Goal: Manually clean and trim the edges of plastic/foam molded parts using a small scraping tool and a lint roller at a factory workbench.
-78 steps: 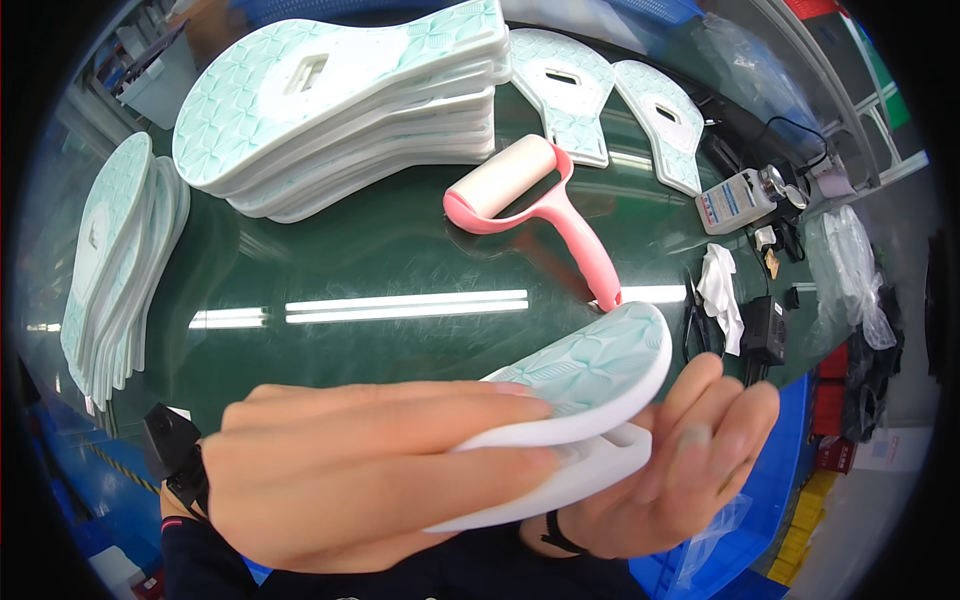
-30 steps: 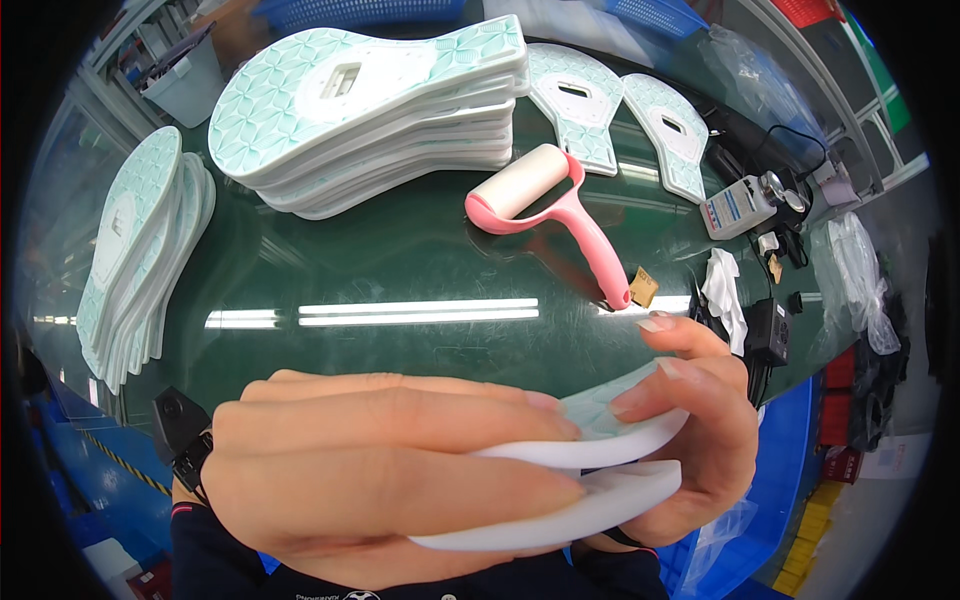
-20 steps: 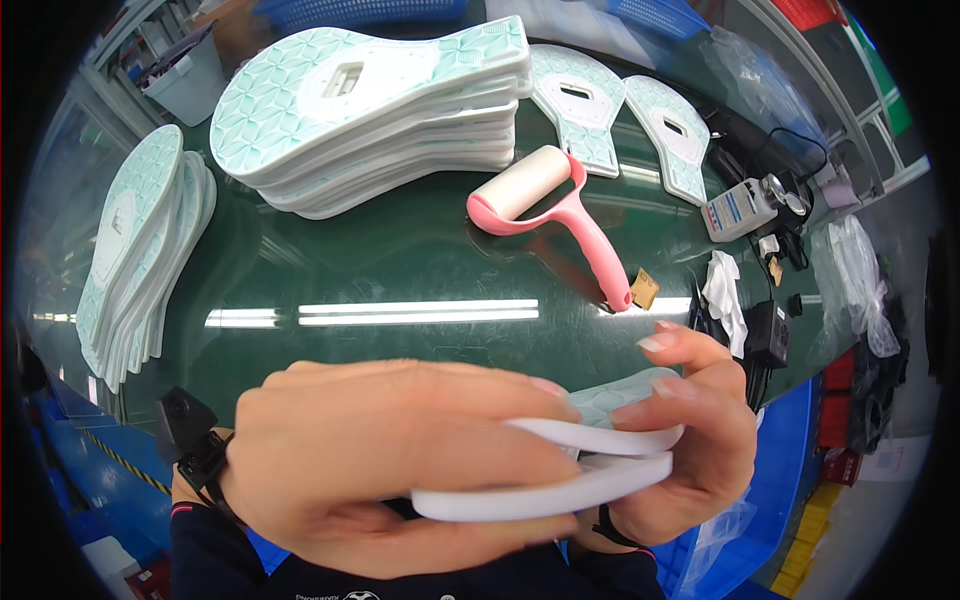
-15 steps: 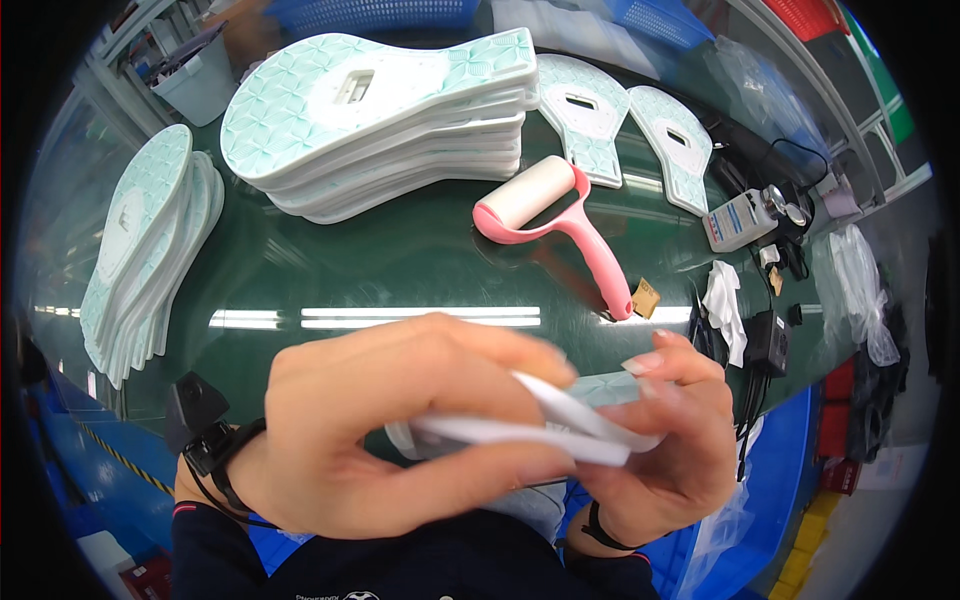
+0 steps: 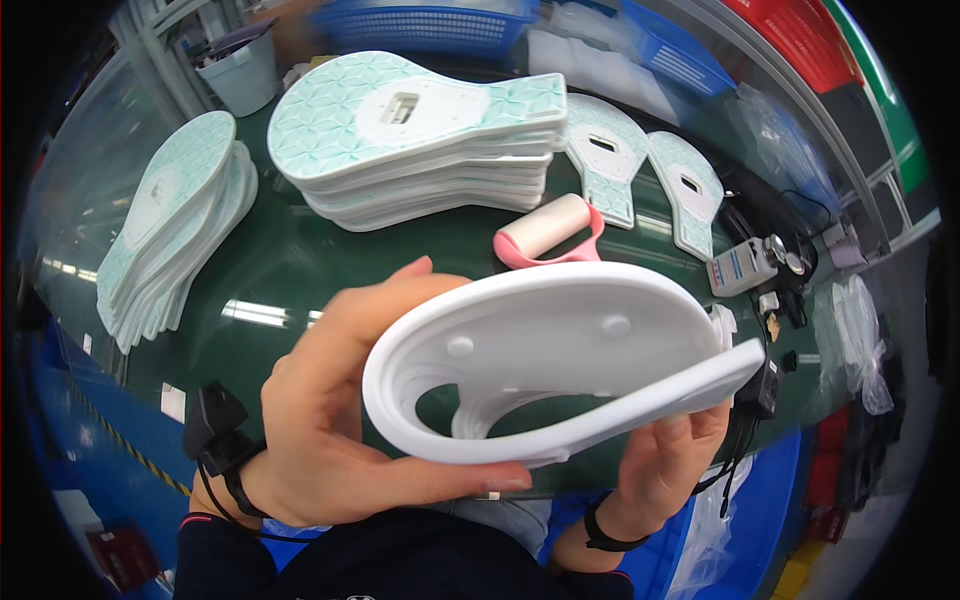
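Observation:
A white hollow plastic shell (image 5: pixel 560 345) fills the middle of the head view, held up above the table with its rounded rim towards me. Inside it are small round bosses and a large opening through its wall. My left hand (image 5: pixel 325 415) is closed round the shell's left end, thumb along the lower rim and fingers behind. At the shell's right end my right hand (image 5: pixel 670 455) supports it from below; its fingertips are partly hidden behind the part. Just beyond the shell lies a pink-handled lint roller (image 5: pixel 545 230), its handle mostly covered from sight.
A tall stack of white-and-mint patterned panels (image 5: pixel 420 140) stands at the back, a leaning stack (image 5: pixel 175 225) at left. Two single panels (image 5: pixel 610 150) lie back right, near a white bottle (image 5: pixel 740 268), cables and a black adapter (image 5: pixel 765 390). Blue baskets (image 5: pixel 430 30) line the far edge.
The white shell has been turned and raised, so its open hollow side now faces me. My right hand has shifted beneath its right end. The view has also shifted slightly.

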Motion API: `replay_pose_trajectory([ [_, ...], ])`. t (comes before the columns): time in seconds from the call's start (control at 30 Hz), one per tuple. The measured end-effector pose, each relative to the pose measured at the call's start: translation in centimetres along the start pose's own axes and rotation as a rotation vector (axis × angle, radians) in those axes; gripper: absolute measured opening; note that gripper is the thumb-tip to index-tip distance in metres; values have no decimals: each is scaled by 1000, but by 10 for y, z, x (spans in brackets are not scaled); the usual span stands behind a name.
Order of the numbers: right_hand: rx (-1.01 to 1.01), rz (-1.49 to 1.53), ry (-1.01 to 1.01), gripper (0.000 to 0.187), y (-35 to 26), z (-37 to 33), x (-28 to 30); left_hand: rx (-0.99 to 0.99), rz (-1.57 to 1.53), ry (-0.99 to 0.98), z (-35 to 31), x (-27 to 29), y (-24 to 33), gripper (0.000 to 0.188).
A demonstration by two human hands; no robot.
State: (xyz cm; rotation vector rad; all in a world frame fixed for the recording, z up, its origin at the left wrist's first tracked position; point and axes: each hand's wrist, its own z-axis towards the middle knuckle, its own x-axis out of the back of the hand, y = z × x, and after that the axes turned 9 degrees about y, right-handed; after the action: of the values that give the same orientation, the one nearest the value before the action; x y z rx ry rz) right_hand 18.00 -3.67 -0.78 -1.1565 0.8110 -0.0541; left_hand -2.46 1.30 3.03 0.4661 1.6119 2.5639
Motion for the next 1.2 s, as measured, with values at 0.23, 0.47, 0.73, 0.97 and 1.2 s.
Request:
replay_pose_trajectory([
  [0.23,56,-407,-462,29,12,22,11,-148,239,-30,-12,10,16,40],
  [0.47,57,-492,-505,26,18,16,4,-206,280,-67,-24,18,13,30],
  [0.73,67,-489,-482,24,18,14,6,-263,262,-123,-24,20,10,29],
  [0.97,95,-406,-442,26,16,13,6,-174,189,-27,-28,15,11,65],
  [1.2,590,-854,-675,38,-22,15,-21,-229,640,-149,-8,-7,5,68],
])
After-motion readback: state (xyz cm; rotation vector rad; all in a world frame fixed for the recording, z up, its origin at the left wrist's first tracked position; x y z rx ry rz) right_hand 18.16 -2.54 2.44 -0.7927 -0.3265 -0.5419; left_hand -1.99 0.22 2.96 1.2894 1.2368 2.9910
